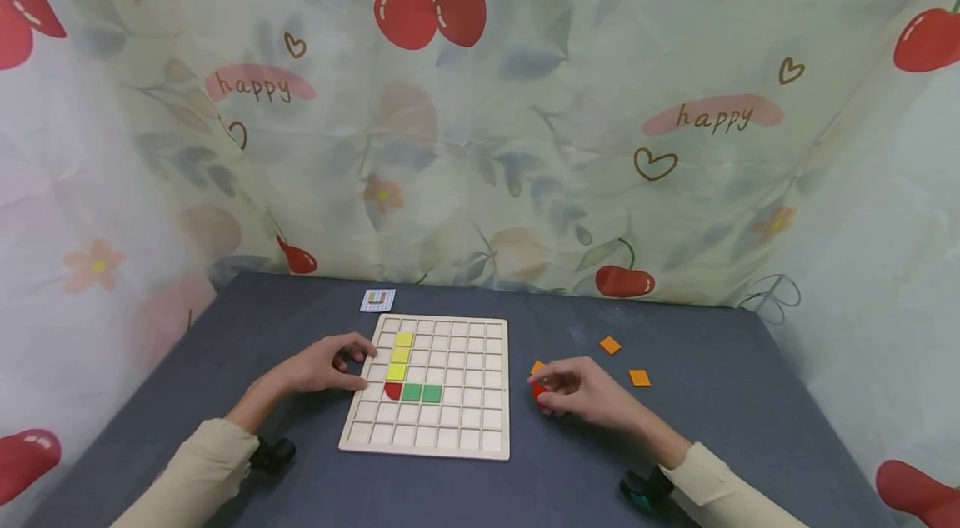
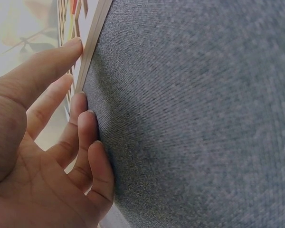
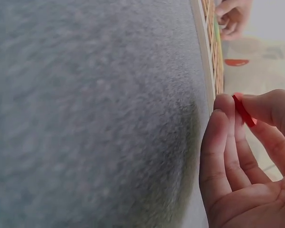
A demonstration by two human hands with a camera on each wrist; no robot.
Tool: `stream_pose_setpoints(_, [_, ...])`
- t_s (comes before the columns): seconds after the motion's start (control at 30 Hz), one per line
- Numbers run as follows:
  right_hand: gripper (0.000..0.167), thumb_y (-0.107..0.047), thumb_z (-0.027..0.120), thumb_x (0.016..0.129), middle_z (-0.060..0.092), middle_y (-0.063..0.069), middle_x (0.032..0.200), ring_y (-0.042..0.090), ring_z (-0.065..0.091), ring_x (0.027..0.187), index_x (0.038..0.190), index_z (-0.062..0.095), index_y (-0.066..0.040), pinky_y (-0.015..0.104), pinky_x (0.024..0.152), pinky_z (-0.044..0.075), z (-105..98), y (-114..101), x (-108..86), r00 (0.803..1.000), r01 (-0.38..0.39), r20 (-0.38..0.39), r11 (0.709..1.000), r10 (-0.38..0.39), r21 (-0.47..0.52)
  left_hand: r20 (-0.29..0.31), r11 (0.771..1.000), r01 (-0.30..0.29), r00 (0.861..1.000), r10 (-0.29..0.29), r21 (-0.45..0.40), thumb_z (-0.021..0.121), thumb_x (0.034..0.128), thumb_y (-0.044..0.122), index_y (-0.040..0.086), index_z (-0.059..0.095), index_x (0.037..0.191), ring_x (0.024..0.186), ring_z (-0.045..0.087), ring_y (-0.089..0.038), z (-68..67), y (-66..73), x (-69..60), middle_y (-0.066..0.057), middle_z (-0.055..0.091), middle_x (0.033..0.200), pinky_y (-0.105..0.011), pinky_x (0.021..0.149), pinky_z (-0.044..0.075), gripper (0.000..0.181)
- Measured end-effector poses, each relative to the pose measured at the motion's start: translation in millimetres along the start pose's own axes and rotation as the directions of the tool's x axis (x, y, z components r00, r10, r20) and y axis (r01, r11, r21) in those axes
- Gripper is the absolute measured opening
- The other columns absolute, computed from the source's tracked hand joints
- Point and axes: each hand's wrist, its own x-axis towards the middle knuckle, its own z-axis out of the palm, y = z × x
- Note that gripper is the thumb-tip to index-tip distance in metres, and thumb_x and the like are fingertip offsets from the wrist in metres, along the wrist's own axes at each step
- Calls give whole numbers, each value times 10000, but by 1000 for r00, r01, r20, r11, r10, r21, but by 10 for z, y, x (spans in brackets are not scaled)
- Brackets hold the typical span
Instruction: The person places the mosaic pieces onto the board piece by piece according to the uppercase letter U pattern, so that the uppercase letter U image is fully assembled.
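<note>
A wooden grid board [image 1: 468,414] lies on the dark cloth in front of me. In its left part are a column of yellow squares [image 1: 400,356], a red rounded piece [image 1: 393,391] below them, and two green squares [image 1: 432,394] in a row beside the red one. My left hand [image 1: 324,363] rests at the board's left edge, thumb and fingertips touching the rim, as the left wrist view shows. To the right of the board, my right hand [image 1: 588,395] pinches a thin red piece [image 3: 245,112] between thumb and fingers; its full outline is partly hidden.
Two orange squares [image 1: 640,378] [image 1: 611,345] lie on the cloth to the right, and another orange piece [image 1: 537,366] shows partly behind my right hand. A small pattern card [image 1: 377,301] lies beyond the board's top left corner. A printed curtain [image 1: 465,136] hangs behind the table.
</note>
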Motion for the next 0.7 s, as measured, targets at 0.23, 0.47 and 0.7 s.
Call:
stream_pose_setpoints(0.23, [232, -106, 707, 975, 723, 68, 901, 264, 688, 772, 1177, 717, 8, 342, 666, 556, 32, -22, 119, 1000, 5, -10, 1000, -5, -18, -1, 1000, 6, 1000, -6, -5, 843, 862, 185, 70, 643, 1224, 947, 521, -256, 1, -6, 8, -74, 566, 1070, -383, 800, 432, 429])
stream_pose_setpoints(0.47, [224, -124, 720, 968, 720, 36, 877, 254, 666, 748, 1153, 722, 2, 334, 647, 534, 72, -67, 213, 999, 26, -34, 998, -28, -48, -4, 1000, -2, 1000, 2, -7, 844, 861, 182, 63, 644, 1221, 948, 520, -256, 1, 6, 11, -78, 570, 1069, -374, 792, 431, 429])
stream_pose_setpoints(0.7, [236, -72, 707, 968, 731, 90, 910, 329, 676, 785, 1183, 698, 24, 332, 650, 532, 122, -78, 270, 998, 64, -28, 998, -64, 11, 3, 1000, -15, 1000, 15, -14, 842, 862, 176, 52, 642, 1219, 955, 523, -261, 1, 5, -1, -74, 571, 1066, -377, 792, 440, 427])
